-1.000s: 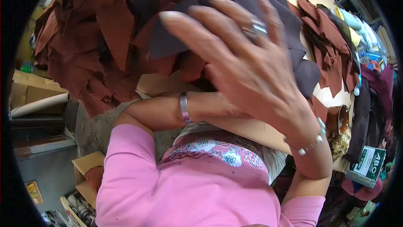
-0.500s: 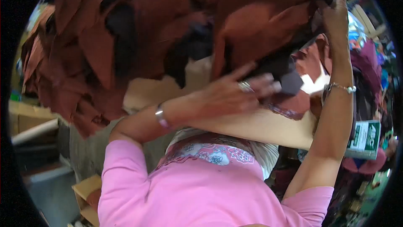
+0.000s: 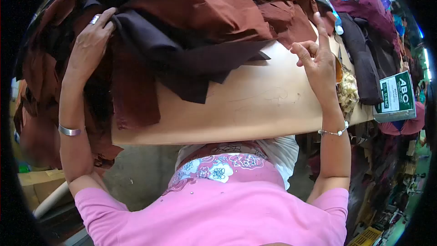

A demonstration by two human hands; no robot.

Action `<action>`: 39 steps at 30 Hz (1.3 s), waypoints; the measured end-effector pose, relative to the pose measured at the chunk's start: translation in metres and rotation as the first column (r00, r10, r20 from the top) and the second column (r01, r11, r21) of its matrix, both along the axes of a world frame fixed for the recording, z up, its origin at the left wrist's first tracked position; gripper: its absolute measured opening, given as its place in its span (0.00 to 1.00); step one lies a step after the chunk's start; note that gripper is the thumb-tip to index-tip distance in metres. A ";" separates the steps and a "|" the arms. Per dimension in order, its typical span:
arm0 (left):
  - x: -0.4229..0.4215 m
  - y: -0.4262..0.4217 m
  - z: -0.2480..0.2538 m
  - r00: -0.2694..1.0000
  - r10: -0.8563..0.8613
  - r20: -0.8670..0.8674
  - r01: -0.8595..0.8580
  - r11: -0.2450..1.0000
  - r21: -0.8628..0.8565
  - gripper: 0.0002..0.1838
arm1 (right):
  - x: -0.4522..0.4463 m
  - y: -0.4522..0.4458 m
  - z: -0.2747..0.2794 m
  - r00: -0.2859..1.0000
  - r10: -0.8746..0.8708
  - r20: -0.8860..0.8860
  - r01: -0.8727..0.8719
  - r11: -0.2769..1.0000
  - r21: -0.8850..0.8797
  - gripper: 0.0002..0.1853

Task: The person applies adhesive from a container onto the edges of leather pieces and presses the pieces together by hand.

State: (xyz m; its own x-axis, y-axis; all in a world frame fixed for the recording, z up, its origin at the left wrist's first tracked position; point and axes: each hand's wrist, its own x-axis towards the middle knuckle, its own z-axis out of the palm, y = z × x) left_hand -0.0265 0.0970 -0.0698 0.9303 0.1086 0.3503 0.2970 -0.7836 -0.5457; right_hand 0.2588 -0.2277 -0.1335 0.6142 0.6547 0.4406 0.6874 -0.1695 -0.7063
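Observation:
A heap of reddish-brown leather or cloth pieces [image 3: 214, 7] covers the far part of the table, with a dark, nearly black piece [image 3: 168, 55] folded over its near side. At the left, my left hand [image 3: 91, 43] has its fingers closed on the edge of this dark piece. My right hand [image 3: 317, 61] is at the right of the heap, index finger stretched out and the other fingers partly curled. Its index fingertip is close to the brown pieces; whether it touches them I cannot tell. No material shows in the right palm.
The pale tabletop [image 3: 255, 100] has its near edge just before my body. To the right are a green-and-white ABC box [image 3: 397, 93], a tangle of light thread [image 3: 348, 89], and dark rolled cloth [image 3: 362, 59]. A cardboard box [image 3: 43, 182] is at the lower left.
My left hand has gone from the middle to the left edge of the heap. My right hand has come down from the upper right. The raised pieces now lie flatter and farther back, baring more tabletop.

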 end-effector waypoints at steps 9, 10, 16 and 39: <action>-0.009 -0.002 -0.010 0.998 0.070 0.003 -0.069 0.993 -0.096 0.15 | 0.026 0.052 -0.005 0.980 0.196 -0.033 -0.198 0.967 -0.158 0.46; -0.010 -0.002 -0.010 0.997 0.072 0.003 -0.072 0.993 -0.092 0.15 | 0.026 0.059 -0.010 0.970 0.240 -0.037 -0.243 0.957 -0.159 0.45; -0.024 -0.003 0.012 0.997 -0.007 0.079 0.016 0.995 -0.103 0.21 | 0.017 0.075 -0.013 0.942 0.309 -0.135 -0.317 0.947 -0.046 0.41; 0.075 -0.131 -0.101 0.965 -0.218 0.149 0.263 0.749 -0.609 0.18 | 0.019 0.032 0.004 0.965 0.262 -0.021 -0.261 0.942 -0.213 0.42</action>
State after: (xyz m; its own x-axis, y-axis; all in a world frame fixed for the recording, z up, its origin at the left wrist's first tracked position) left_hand 0.0486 -0.0338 -0.1711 0.9334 0.0980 0.3451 0.0689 -0.9930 0.0957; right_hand 0.2775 -0.1957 -0.1297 0.4059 0.8706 0.2780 0.7329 -0.1283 -0.6681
